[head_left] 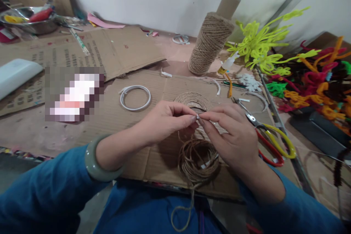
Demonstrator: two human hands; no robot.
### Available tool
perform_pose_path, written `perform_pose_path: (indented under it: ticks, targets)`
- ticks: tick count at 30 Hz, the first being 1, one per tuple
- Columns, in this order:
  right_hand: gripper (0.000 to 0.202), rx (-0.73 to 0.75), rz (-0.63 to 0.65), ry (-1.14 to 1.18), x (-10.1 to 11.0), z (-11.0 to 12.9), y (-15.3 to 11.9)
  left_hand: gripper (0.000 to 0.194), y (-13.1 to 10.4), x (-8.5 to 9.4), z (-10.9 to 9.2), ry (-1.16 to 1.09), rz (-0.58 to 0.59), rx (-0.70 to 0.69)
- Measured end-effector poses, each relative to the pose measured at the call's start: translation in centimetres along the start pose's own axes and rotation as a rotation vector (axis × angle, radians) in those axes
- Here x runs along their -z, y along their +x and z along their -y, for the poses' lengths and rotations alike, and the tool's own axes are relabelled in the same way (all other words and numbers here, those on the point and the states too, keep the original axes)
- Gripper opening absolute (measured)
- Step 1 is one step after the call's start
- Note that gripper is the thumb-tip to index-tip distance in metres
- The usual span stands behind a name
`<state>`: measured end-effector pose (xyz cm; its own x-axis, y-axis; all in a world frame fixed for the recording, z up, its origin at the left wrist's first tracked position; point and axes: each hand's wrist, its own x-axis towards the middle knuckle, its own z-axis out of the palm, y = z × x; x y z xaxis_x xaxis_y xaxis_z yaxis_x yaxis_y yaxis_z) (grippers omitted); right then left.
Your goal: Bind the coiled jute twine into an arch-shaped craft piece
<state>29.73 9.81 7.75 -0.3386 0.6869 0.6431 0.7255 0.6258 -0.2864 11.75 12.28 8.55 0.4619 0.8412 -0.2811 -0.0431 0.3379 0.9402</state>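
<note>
Blue sleeves reach in from the lower left and lower right corners, on either side of a small pale scrap held near the centre of the frame. So little of it shows that I cannot tell which way it points or how its long axis runs. Just below it, a loose round hank of brown twine lies on a corrugated brown cardboard sheet, one end trailing into a loop at the bottom edge. Just above it, a flat spiral of brown twine is partly hidden by the left hand and right hand.

Scissors with red and yellow handles lie right of centre, just beside the right hand, blades toward the upper left. Left of centre rests a white ring-shaped coil of strip. Farther out, at upper right, a tall spool of brown twine leans right near bright yellow-green fuzzy stems.

Thumb and forefinger of each hand are pinched closed on the scrap, their tips almost meeting.
</note>
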Motion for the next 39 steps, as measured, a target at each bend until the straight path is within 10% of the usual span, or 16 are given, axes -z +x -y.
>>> perform_pose_path:
  ticks: [39]
  targets:
    - [0.008, 0.04, -0.015, -0.019, -0.04, 0.11, -0.04, 0.007, -0.02, -0.13, -0.04, -0.019, 0.006, -0.023]
